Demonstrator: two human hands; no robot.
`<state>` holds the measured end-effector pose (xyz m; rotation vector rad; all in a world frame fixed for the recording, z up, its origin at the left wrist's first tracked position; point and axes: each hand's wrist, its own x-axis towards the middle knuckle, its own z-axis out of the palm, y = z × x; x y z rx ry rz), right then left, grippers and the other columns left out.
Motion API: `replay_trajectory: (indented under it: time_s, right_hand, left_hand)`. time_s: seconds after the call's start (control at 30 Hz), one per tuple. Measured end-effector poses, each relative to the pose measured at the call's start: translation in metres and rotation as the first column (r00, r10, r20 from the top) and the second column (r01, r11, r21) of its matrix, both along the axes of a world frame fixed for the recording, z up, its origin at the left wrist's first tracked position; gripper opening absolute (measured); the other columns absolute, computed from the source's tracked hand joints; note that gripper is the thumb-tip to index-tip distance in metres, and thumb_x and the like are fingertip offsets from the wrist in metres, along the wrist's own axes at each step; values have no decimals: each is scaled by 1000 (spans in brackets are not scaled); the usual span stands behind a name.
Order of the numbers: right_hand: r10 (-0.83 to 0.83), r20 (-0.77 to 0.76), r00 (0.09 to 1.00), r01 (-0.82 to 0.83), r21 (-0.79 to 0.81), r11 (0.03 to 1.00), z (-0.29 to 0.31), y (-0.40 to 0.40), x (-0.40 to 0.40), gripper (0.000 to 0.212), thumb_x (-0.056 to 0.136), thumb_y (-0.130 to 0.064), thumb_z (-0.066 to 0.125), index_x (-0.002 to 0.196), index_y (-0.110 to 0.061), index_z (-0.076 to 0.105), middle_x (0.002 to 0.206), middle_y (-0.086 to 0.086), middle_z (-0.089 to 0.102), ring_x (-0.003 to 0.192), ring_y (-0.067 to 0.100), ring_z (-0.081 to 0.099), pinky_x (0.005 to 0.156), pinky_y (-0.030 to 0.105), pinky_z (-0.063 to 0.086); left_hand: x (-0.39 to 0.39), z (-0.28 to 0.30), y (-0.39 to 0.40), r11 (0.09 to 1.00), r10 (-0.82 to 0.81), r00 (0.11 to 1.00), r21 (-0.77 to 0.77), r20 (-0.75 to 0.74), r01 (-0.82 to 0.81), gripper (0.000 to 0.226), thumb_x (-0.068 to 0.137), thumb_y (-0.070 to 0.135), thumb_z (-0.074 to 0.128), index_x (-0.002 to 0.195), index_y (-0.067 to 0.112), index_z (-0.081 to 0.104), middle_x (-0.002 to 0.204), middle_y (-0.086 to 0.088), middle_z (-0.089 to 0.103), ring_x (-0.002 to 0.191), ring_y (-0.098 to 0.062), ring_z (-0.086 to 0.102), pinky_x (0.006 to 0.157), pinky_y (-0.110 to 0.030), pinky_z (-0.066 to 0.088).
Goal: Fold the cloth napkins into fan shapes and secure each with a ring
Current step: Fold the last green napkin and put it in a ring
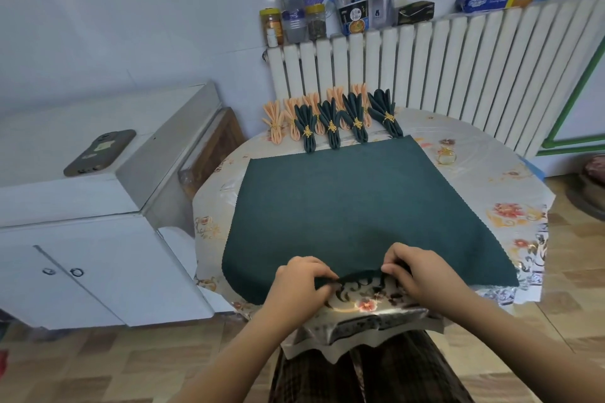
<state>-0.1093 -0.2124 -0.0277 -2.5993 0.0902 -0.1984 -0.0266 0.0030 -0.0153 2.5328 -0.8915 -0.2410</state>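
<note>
Dark green cloth, a napkin [340,203], lies spread flat over a table [510,180] covered in shiny flowered plastic; its near edge is lifted off the tabletop at the middle, where both hands grasp it. Left hand [299,281] pinches the hem between thumb and curled fingers, knuckles up, forearm reaching in from the lower left; right hand [422,268] pinches the same hem just beside it, fingers bent over the fold, forearm coming in from the lower right. At the far edge of the table four green folded napkins [347,119] stand in a row, each cinched by a gold ring, with peach folded napkins [275,119] behind them; a loose gold ring [447,156] rests near the cloth's far right corner.
</note>
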Motion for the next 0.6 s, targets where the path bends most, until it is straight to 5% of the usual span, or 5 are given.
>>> replay_trajectory:
  time_s: [0.07,0.17,0.27,0.43,0.6]
  right_hand:
    - [-43,-34,999,43,-15,999,7,-3,2,28,93,-28,54,71,-38,40,70,-5,62,64,11,55,61,29,43]
    - [-68,-68,995,66,-26,997,22,-13,3,28,93,-28,55,70,-36,41,71,-5,63,66,10,57,62,27,43]
    - [17,-164,986,-22,-29,999,50,-25,6,24,93,-28,55,71,-34,47,70,-14,59,68,-3,53,59,13,37]
    - [208,-392,896,-210,39,977,86,-38,24,16,92,-28,57,76,-30,56,71,-15,57,63,-12,51,63,9,38]
    - [99,-327,940,-143,-114,983,89,-52,87,15,91,-40,57,84,-27,59,90,-8,64,85,8,58,78,26,46]
  left_hand:
    - [9,10,2,999,37,996,-4,-77,-38,19,92,30,58,105,27,72,101,14,66,96,-4,58,88,-26,49]
    - [23,32,12,995,25,986,97,-166,-9,15,94,33,56,89,27,69,80,12,63,74,-3,58,66,-21,46]
    - [39,58,25,972,-84,953,185,-292,142,22,95,34,54,77,26,62,74,9,60,70,-5,58,70,-24,48]
    - [63,87,32,935,-239,836,116,-493,336,23,96,27,55,80,14,66,75,7,63,69,-5,58,76,-25,47]
    - [118,82,4,926,-159,944,288,-288,243,31,95,30,55,76,6,59,73,-5,52,66,-15,49,71,-33,41]
